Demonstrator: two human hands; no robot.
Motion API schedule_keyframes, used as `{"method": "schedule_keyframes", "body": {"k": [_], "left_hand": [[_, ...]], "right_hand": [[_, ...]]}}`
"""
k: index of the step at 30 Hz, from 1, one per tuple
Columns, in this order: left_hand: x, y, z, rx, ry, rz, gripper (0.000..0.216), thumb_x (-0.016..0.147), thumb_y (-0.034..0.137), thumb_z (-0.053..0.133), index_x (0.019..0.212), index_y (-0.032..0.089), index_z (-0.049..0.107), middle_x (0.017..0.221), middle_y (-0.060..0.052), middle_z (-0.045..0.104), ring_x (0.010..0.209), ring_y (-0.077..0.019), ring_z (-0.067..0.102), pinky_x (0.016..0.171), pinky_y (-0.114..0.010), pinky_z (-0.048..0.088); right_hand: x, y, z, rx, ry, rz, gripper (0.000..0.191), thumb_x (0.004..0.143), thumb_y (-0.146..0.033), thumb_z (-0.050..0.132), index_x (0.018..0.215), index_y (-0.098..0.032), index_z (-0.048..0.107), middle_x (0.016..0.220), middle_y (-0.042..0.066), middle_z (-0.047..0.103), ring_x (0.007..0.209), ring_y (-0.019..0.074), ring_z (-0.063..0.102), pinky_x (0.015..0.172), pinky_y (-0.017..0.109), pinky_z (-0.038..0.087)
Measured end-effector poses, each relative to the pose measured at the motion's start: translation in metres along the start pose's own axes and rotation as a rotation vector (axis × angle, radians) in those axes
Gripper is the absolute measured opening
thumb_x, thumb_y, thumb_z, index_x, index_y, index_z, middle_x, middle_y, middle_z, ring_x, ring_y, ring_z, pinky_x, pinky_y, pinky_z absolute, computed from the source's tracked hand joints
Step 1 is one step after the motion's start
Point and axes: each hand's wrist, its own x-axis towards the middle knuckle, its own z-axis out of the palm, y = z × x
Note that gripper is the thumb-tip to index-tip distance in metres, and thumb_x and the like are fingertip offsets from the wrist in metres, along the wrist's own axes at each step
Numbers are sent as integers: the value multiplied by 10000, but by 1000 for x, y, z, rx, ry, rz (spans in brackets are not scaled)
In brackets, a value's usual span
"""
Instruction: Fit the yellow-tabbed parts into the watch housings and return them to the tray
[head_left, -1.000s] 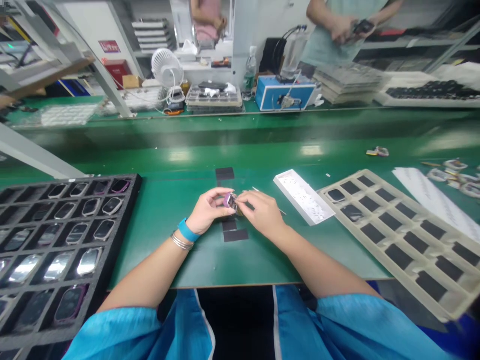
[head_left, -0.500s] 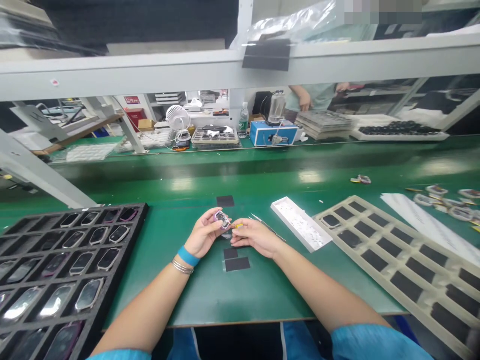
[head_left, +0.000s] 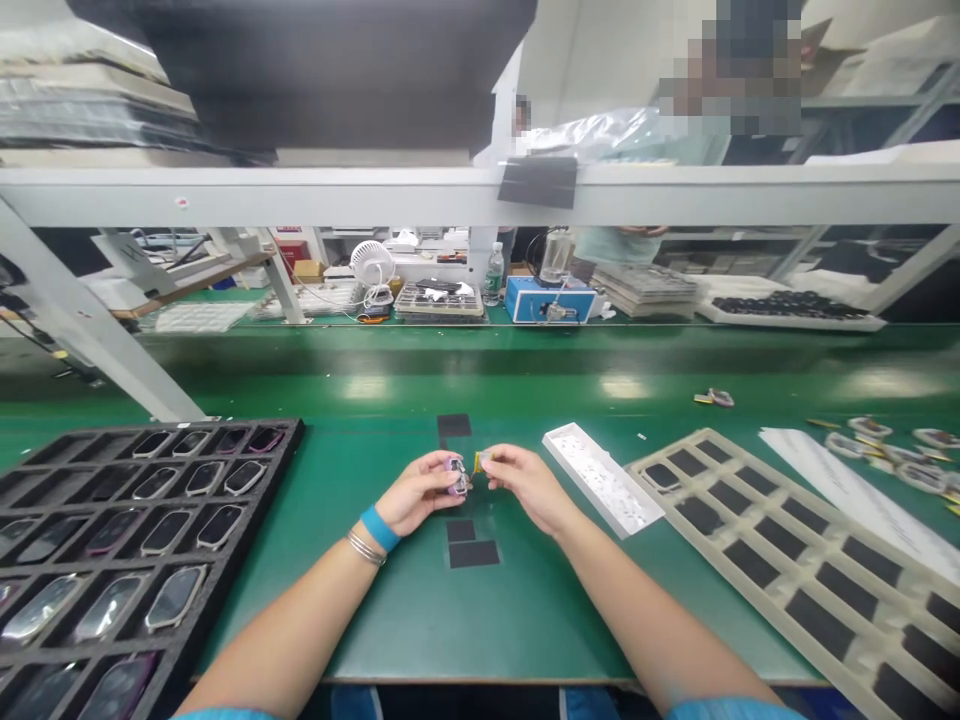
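Note:
My left hand [head_left: 412,494] is closed on a small purple-framed watch case [head_left: 455,478], gripped at its edges between thumb and fingers. The case is tilted, with its inner parts facing right. In a pinch, my right hand [head_left: 526,484] holds a small silver-and-yellow battery [head_left: 481,461] just right of the case. Whether a wire joins the two is too small to tell. Both hands are over the green table, above a black pad [head_left: 473,554]. Another dark pad [head_left: 454,425] lies just beyond them.
A black foam tray [head_left: 294,445] of watch cases is at left. On the right are a white box [head_left: 600,478] of small bits, a cream tray [head_left: 739,487] with dark pads and loose watch parts [head_left: 921,478]. A shelf beam [head_left: 337,197] crosses above; a co-worker stands behind it.
The watch case has turned from showing its inside toward me to a steeper, right-facing angle. The battery now stands more upright in my right fingers. My view has tilted upward.

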Motion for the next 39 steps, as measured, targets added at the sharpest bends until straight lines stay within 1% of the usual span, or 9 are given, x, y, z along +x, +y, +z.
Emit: {"method": "schedule_keyframes", "body": {"k": [6,13,17,21,25,28,31,35,39], "left_hand": [[-1,-2,-1,3,-37,-1,429,578,225,882,935,150,655,825,-41,664,711,-145,667,633,-234,570],[-2,-1,0,41,-76,-9,439,576,256,882,943,153,664,832,-47,661,712,-145,656,628,-240,562],[-4,0,0,42,-93,-28,448,573,250,879,953,155,662,840,-50,666,721,-156,663,635,-253,568],[-3,2,0,44,-138,-57,447,566,238,876,956,161,670,872,-56,684,735,-163,674,661,-261,568],[0,1,-3,31,-198,-109,417,601,234,857,969,160,674,883,-70,702,764,-175,688,699,-273,575],[1,-1,-4,27,-244,-143,389,638,227,836,977,152,662,891,-88,713,802,-192,702,707,-270,578],[2,-3,-4,44,-266,-166,372,667,220,813,996,146,656,916,-102,720,835,-206,709,700,-261,578],[4,-7,-3,53,-247,-172,357,674,195,796,1000,144,658,967,-113,724,855,-223,713,711,-276,583],[7,-11,0,88,-207,-164,332,671,206,798,967,130,668,952,-120,729,789,-208,716,674,-261,581]], "right_hand": [[-3,-6,-3,55,-140,111,362,620,-291,787,951,-171,699,747,-16,605,611,88,525,594,230,461],[-4,-10,-6,145,-188,170,297,607,-270,821,834,-160,664,726,-15,619,598,93,583,611,229,509],[-6,-13,-6,200,-182,179,277,588,-250,846,759,-149,653,796,2,653,602,86,596,607,221,523],[-7,-13,-7,209,-199,167,307,545,-269,883,760,-151,697,880,22,684,694,115,646,713,262,566],[-7,-8,-7,56,-165,34,348,591,-339,879,853,-165,728,863,40,700,759,158,670,806,340,570],[-9,-3,-4,-170,-70,-189,297,702,-394,809,901,-184,739,857,44,694,763,165,657,779,344,559],[-11,0,-1,-395,-21,-378,205,807,-373,718,941,-219,745,926,43,688,839,177,647,789,337,538],[-14,0,2,-609,10,-493,155,862,-293,647,971,-235,741,941,39,696,871,182,641,821,339,522],[-13,3,4,-692,26,-538,159,872,-255,625,979,-227,739,936,39,699,855,179,643,814,329,525]]}}
